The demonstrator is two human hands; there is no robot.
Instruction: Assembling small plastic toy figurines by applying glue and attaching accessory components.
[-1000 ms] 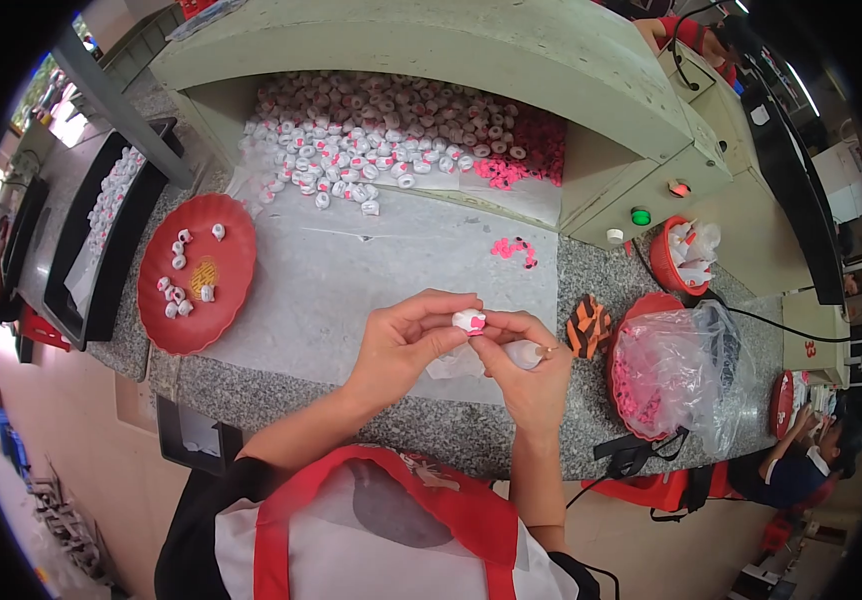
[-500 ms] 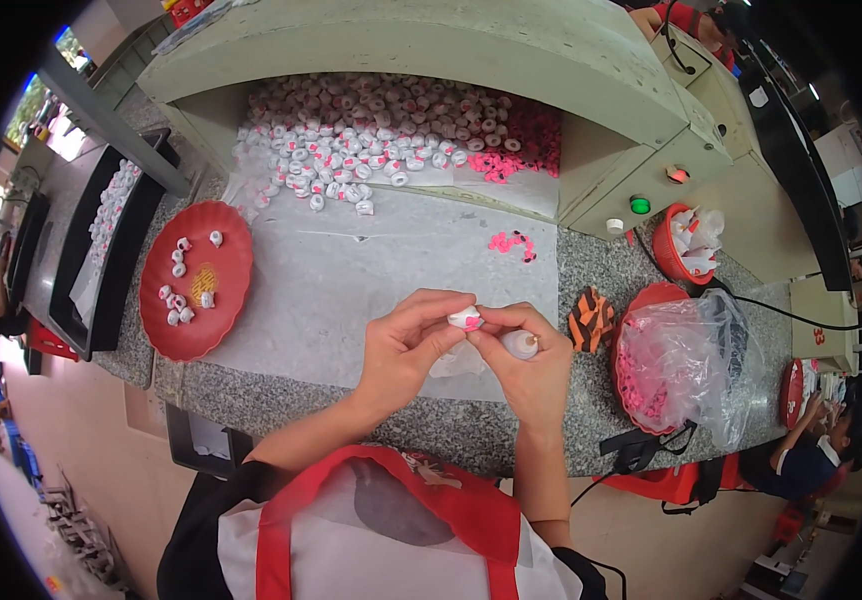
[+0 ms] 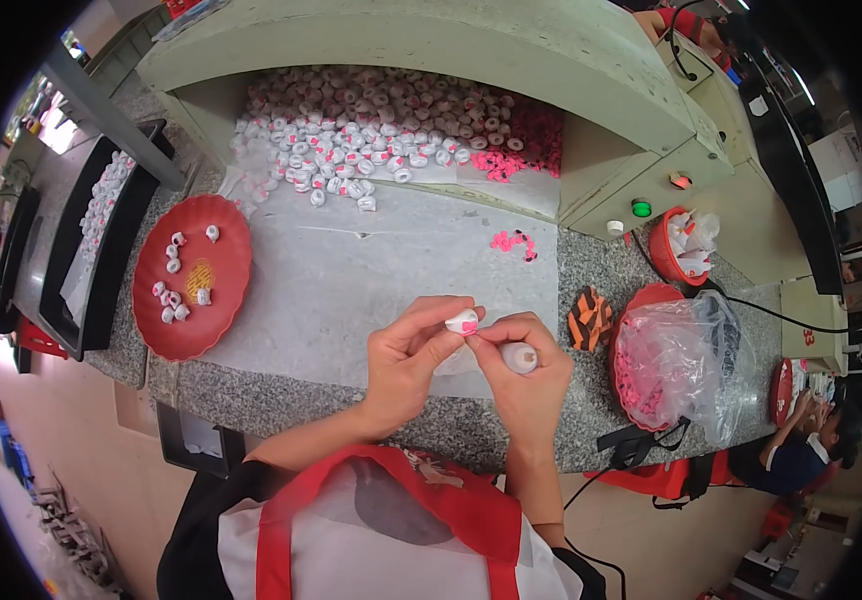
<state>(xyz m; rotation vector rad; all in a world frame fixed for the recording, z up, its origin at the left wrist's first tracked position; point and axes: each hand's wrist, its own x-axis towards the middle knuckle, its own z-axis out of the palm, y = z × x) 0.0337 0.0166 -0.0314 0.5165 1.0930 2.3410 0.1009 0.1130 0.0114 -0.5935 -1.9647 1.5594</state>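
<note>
1. The right hand has its fingers curled around a small white bottle; its thumb and forefinger meet at the edge of the white piece. Keeping the bottle tucked in firmly should leave those two fingertips free for fine work.
2. The left hand is clamped on the small white piece, between thumb and fingers, raised over the white sheet. A steady pinch, without squeezing, would likely keep it from rolling.
3. A pink patch shows on the piece's right side, by the right fingertips. Gentle, even pressure there would probably seat it better than a hard push.
4. Beyond, loose pink bits lie on the sheet.
5. Farthest, a heap of white pieces sits under the pale hood, well apart from both hands.
</note>
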